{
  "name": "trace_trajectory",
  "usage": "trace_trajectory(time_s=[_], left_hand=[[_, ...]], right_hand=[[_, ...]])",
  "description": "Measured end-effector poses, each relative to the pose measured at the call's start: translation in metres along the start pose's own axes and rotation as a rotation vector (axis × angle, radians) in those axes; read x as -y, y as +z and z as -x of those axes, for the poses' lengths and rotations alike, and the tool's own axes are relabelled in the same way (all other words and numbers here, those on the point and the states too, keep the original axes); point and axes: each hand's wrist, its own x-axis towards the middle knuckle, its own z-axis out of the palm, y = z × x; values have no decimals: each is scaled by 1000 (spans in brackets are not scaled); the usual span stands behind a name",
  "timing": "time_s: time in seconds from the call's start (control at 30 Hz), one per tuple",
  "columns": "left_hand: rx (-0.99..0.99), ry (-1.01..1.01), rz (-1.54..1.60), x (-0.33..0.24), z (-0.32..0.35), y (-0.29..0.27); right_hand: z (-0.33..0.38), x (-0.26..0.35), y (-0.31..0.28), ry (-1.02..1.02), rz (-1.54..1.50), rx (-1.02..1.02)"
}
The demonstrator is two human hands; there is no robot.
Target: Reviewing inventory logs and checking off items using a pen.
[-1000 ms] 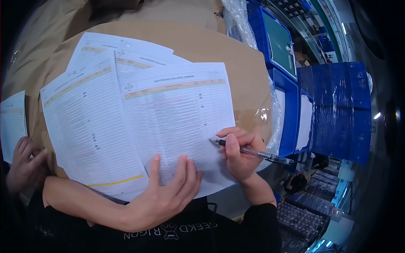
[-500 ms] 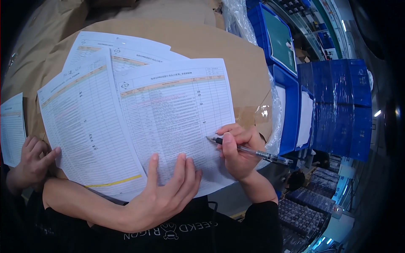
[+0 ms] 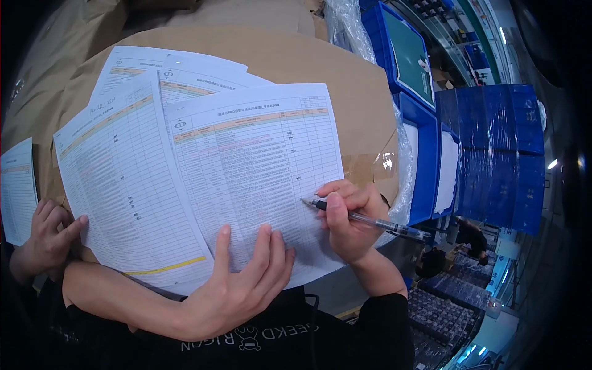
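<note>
Two hands are on the paperwork. The right hand [image 3: 348, 222] is clenched round a pen [image 3: 370, 220], thumb and fingers pinching the barrel near its dark tip, which touches the top sheet [image 3: 259, 166] just left of the grip. The clear barrel runs out to the right, past the knuckles. The left hand [image 3: 237, 290] lies flat and released, gripping nothing, its spread fingers pressing the near edge of that same sheet, below and left of the pen tip.

Under the top sheet, fanned out to the left of the pen hand and beyond it, lie more printed forms [image 3: 123, 185], all resting on a brown carton [image 3: 345, 80]. Well to the left of both hands, another person's hand [image 3: 46, 237] rests at the edge of a further sheet [image 3: 15, 185]. Blue bins [image 3: 425, 142] stand to the right, beyond the pen's far end.

Judging by the posture, the step in hand is marking a row on the right side of the table printed on the top sheet. The next stroke likely calls for the flat palm to hold the paper from sliding on the carton, and for light pressure, since the stacked sheets give a soft backing.
</note>
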Motion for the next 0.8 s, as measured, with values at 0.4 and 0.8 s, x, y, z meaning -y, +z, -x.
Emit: trace_trajectory(time_s=[0.4, 0.8], left_hand=[[-5, 0, 5, 1, -1, -2], [8, 10, 4, 2, -1, -2]], right_hand=[[3, -6, 1, -19, -31, -85], [5, 0, 1, 87, -33, -89]])
